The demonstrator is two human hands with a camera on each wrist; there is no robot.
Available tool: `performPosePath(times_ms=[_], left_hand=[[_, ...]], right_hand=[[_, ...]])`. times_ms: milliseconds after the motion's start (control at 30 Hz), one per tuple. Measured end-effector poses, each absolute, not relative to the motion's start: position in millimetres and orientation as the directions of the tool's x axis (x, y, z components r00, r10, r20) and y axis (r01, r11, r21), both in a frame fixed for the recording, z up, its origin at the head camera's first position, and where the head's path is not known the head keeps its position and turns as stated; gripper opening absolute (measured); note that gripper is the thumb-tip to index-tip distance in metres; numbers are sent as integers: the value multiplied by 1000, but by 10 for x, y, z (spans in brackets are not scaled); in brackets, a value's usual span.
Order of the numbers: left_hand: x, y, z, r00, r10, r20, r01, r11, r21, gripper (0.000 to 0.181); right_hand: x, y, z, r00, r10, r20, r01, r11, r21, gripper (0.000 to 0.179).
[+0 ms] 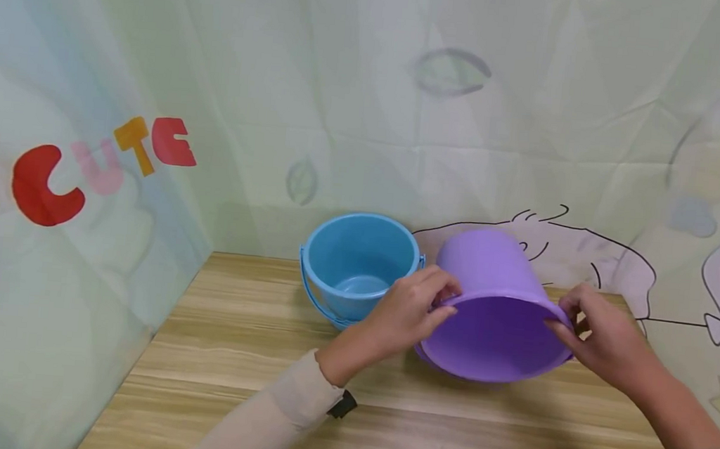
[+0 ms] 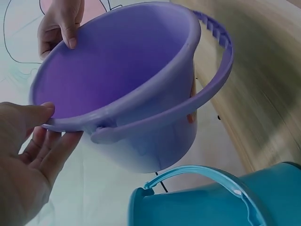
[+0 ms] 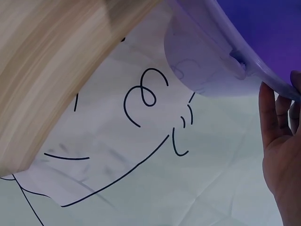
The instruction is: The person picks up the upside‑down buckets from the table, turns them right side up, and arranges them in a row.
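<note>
Both hands hold a purple bucket (image 1: 497,337) by its rim, tilted so that its mouth faces me and its base points to the back curtain. My left hand (image 1: 409,306) pinches the rim on the left, thumb inside and fingers outside. On the opposite side my right hand (image 1: 608,336) pinches the rim the same way. The bucket's purple handle (image 2: 211,92) hangs down along its outside in the left wrist view. A blue bucket (image 1: 358,252) stands upright on the table just left of the purple one, its handle (image 1: 316,302) lowered toward the front.
The wooden table (image 1: 247,371) has light grain and ends at the back against a pale curtain (image 1: 343,110) printed with cartoon outlines. Another curtain side on the left (image 1: 92,246) carries the letters CUTE.
</note>
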State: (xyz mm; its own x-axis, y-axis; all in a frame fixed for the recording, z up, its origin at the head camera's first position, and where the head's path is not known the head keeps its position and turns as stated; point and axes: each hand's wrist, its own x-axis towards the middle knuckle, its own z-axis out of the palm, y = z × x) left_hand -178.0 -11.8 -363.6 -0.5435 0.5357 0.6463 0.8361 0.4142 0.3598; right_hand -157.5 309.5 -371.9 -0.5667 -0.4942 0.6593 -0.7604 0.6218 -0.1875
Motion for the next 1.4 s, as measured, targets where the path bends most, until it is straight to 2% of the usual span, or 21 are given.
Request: performPosePath(times_ms=[100,267,500,700,1033,1400], left_hand=[[-1803,-112,-3603,-549,540,639,834,404,375,23],[-1856,-106,-3560,-570,531,626,821,396,411,23],[-1928,-90,-3490,-635,527,565,772,399,496,23],[-1997,-58,-3413,-640,533,553,767,404,498,23],[-2060,-86,-3343,-699,530,480,711,444,545,23],[-2206,-115,-3270,-792,510,335,576,443,687,20]], right_hand=[[-1585,3103,-3675,-593,-488,641,-747,630,-212,50],[-1592,3107,-3612,-639,-482,600,-718,654,-239,22],[-1623,3084,-3544,-666,-463,586,-667,721,-189,43],[-1649,3072,-3515,-673,-419,609,-642,740,-199,50],[-1686,3017,-3520,-691,-383,613,-616,756,-222,47],[-1752,2996,-3468,-769,-332,546,-554,771,-312,30]])
